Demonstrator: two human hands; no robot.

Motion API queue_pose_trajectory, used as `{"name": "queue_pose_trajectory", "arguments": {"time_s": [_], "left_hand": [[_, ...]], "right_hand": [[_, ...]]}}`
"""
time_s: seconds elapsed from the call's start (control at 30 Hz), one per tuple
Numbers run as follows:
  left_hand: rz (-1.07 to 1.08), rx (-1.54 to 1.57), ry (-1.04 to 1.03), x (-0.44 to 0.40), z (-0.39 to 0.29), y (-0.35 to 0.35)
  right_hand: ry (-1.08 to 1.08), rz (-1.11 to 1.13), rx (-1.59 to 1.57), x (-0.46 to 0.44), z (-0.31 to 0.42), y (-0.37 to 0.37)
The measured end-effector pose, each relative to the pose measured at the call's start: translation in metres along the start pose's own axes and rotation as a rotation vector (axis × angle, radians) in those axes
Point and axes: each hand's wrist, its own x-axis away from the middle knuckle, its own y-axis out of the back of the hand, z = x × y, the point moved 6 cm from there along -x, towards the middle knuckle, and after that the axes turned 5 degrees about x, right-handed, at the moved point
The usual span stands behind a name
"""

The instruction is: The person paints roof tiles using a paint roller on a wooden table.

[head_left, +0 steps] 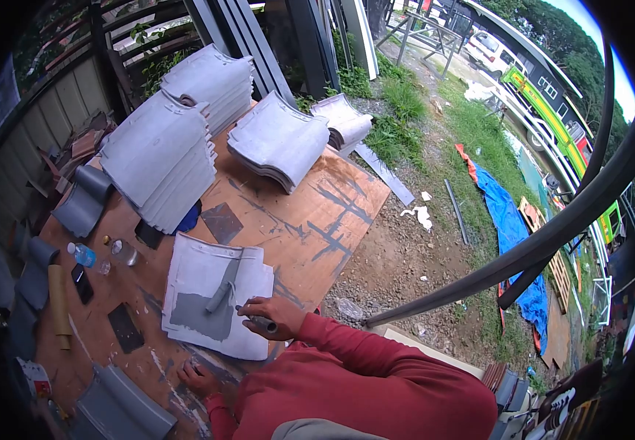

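My right hand [272, 317] is closed around the handle of a paint roller. Its grey roller head [219, 299] rests on a whitish curved roof tile [257, 277]. A grey coat of paint [194, 317] covers the lower left part of that tile, and a grey strip runs up its middle. Low on the near side, my left hand [198, 378] lies at the paint-marked wooden table [310, 253], fingers apart and holding nothing. Both arms wear red sleeves.
Tall stacks of whitish tiles [158, 158] stand at the back, with a smaller stack [279, 139] beside them. Grey tiles [123, 403] lie along the left side. A water bottle [81, 254], a glass jar [124, 252] and a phone [81, 284] sit nearby. A dark pole [508, 253] slants across the right.
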Motion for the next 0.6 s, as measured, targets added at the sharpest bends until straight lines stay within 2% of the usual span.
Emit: {"name": "queue_pose_trajectory", "arguments": {"time_s": [0.2, 0.6], "left_hand": [[-0.033, -0.04, -0.035, 0.0021, 0.0063, -0.0039], [0.009, 0.019, 0.035, 0.0016, 0.0072, -0.004]], "right_hand": [[0.026, -0.004, 0.035, -0.0047, -0.0034, -0.0068], [0.023, 0.007, 0.024, -0.0053, -0.0014, -0.0042]]}}
